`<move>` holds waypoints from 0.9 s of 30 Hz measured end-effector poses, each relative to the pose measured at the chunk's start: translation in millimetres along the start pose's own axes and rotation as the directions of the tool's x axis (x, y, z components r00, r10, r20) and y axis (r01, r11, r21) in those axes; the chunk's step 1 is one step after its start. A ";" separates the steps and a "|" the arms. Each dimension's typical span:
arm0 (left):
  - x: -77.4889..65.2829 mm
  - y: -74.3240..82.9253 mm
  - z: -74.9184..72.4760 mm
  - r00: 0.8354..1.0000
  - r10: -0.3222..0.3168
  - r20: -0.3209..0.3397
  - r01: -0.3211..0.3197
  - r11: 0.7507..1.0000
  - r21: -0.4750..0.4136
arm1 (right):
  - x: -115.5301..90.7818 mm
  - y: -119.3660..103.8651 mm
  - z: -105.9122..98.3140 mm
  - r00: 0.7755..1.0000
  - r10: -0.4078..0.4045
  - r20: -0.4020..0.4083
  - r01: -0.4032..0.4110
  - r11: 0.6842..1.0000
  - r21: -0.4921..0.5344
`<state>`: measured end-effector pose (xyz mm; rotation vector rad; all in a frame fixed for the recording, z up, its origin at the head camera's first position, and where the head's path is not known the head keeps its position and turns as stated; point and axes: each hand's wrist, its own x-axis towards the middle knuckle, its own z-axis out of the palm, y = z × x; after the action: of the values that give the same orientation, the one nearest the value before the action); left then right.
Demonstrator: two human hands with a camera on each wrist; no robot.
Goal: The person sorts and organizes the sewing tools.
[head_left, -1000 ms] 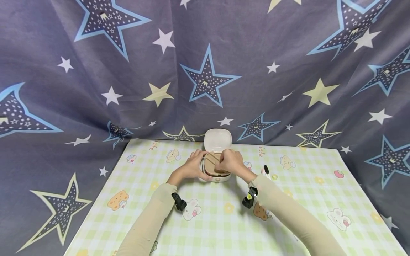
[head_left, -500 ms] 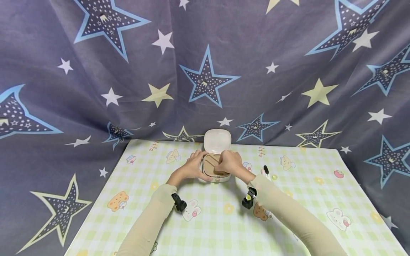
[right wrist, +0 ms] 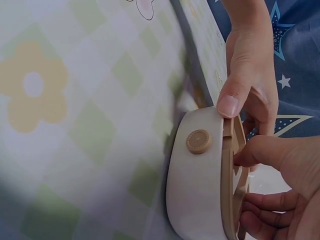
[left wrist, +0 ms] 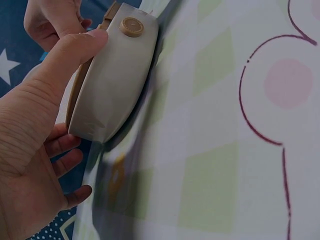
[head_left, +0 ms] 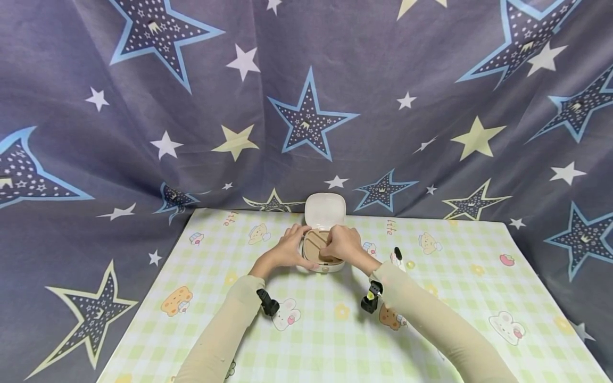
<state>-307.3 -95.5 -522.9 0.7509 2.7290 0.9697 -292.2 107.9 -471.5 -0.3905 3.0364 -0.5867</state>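
A small white box (head_left: 329,269) with rounded corners stands near the table's back edge, its white lid (head_left: 325,210) raised behind it. A brown inner tray (head_left: 313,246) with a slanting groove fills the top. My left hand (head_left: 287,250) holds the box from the left side, thumb on the front rim and fingers round the far side. From the right, my right hand (head_left: 346,242) reaches into the tray and pinches it with thumb and curled fingers; the fingertips are partly hidden. A round brown button (right wrist: 198,141) sits on the front wall in the right wrist view.
The table (head_left: 306,346) has a green checked cloth with cartoon prints. To the right of the box lies a small black-tipped item (head_left: 398,254). A dark star-patterned curtain (head_left: 306,96) hangs right behind the table.
The brown tray has sunk lower into the box under my right hand; the dark gap along its front has closed. My left hand has stayed on the box.
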 end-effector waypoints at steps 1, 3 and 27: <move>0.1 0.0 -0.1 1.000 0.002 0.000 -0.002 1.000 0.000 | 0.0 0.3 0.4 1.000 -0.002 0.001 0.002 1.000 0.001; 0.3 -0.3 0.0 1.000 0.007 -0.003 -0.007 1.000 0.002 | -0.2 0.8 1.0 1.000 -0.007 0.002 0.007 1.000 0.002; -0.6 -0.4 1.2 1.000 0.013 -0.019 -0.012 0.999 0.040 | -0.5 2.0 2.6 0.999 -0.048 0.009 0.049 0.999 -0.012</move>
<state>-306.6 -95.4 -524.1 0.7697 2.7714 0.9328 -292.0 108.9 -474.6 -0.4670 3.0315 -0.5683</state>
